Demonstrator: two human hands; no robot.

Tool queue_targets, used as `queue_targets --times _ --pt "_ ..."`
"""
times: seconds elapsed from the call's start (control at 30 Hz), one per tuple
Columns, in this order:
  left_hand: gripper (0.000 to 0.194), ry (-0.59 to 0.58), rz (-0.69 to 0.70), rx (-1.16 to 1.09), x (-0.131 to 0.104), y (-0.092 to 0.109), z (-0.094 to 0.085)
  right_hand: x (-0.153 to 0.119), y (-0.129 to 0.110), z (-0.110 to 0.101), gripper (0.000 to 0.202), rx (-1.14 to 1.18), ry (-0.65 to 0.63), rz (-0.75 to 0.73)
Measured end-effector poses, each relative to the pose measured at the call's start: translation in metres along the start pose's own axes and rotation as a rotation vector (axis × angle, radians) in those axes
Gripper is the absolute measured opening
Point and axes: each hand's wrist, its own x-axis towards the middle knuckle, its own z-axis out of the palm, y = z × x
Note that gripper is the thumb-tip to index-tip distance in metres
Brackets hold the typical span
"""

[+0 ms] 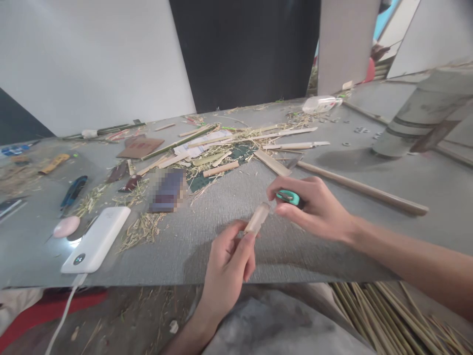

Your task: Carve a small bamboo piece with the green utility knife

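Near the table's front edge, my left hand point(231, 259) pinches a short pale piece point(257, 219), which looks like split bamboo and points up and to the right. Its upper end lies close to my right hand point(312, 207), with a small gap between them. The fingers of my right hand are wrapped round a teal-and-black tool point(288, 197); whether it has a blade out cannot be seen. Beyond the hands, a flat bamboo strip point(272, 162) rests on the grey table point(207, 222).
Bamboo strips and shavings point(148, 229) litter the middle and left. A white power bank point(96, 239) with a cable lies at the front left, near a blue cutter point(74, 192). At the right are a long stick point(364, 188), a grey cylinder point(410, 118) and a clear bottle point(320, 104).
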Motion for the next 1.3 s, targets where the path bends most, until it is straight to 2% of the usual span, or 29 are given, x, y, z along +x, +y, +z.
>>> queue_targets --times 0.17,0.3,0.4,0.53,0.63,0.77,0.93,1.13,1.3 --pt "0.031 -0.002 -0.028 0.009 0.000 0.002 0.000 0.003 -0.002 -0.001 0.020 0.030 -0.072 -0.015" --pt "0.022 0.034 -0.021 -0.066 0.001 0.000 -0.001 0.003 0.002 0.000 0.021 0.072 -0.106 -0.065" --pt "0.015 0.090 0.065 -0.232 0.001 -0.002 -0.001 0.002 0.003 0.000 0.024 0.099 -0.147 -0.071" --pt "0.017 0.124 0.205 -0.364 0.003 -0.005 0.000 0.000 -0.001 0.001 0.023 0.137 -0.216 -0.094" --pt "0.015 0.164 0.191 -0.313 0.005 -0.005 0.003 -0.002 -0.005 0.005 0.018 0.123 -0.236 -0.121" --pt "0.013 0.121 0.138 -0.173 0.006 -0.004 0.007 -0.006 -0.011 0.016 0.014 0.159 -0.215 -0.137" --pt "0.014 0.152 0.231 -0.181 0.007 -0.004 0.009 -0.011 -0.012 0.025 0.023 0.087 -0.151 -0.130" --pt "0.022 0.117 0.126 -0.148 0.006 -0.005 0.007 -0.011 0.001 0.017 0.050 -0.140 -0.141 -0.121" --pt "0.025 0.125 0.117 -0.152 0.006 -0.006 0.005 -0.012 0.005 0.013 0.065 -0.308 -0.175 -0.178"
